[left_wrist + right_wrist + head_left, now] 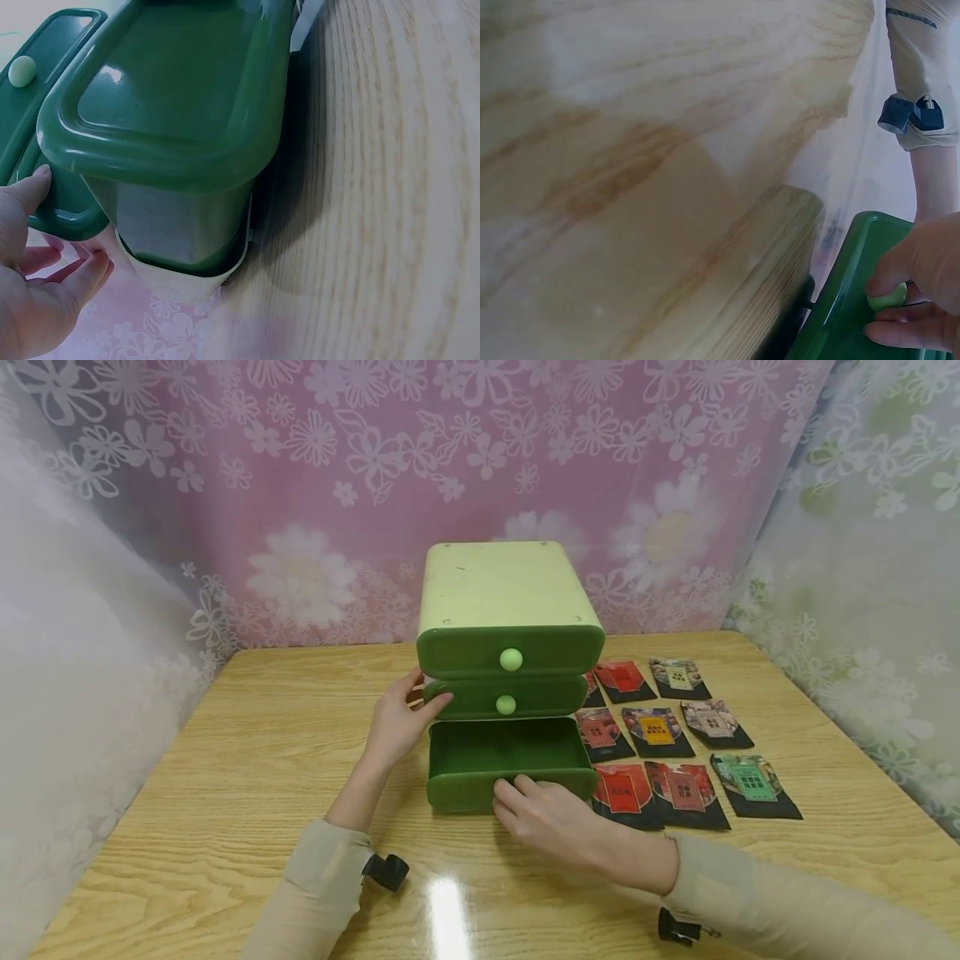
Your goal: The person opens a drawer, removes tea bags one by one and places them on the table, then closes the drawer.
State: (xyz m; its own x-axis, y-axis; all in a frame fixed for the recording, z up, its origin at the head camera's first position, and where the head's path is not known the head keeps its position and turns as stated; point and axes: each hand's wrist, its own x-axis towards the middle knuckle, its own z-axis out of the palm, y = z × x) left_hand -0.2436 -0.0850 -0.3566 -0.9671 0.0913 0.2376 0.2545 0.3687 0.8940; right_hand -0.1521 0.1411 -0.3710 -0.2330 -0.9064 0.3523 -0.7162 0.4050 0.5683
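Note:
A small drawer cabinet (506, 583) with a cream shell and green fronts stands on the table. Its bottom drawer (461, 793) is pulled out, and its green inside shows. My right hand (547, 818) pinches that drawer's pale green round knob (887, 298), which the fingers hide in the head view. At the cabinet's left side, my left hand (397, 722) holds the cabinet, thumb on the front of the middle drawer (471, 700) and the other fingers round its side. The top drawer (457, 653) and the middle one are in, each with a round knob.
Several flat food packets, among them a red one (624, 680) and a green one (753, 785), lie in rows to the cabinet's right. A wooden table (247, 777) carries everything. Flowered curtains (480, 460) hang behind and at both sides.

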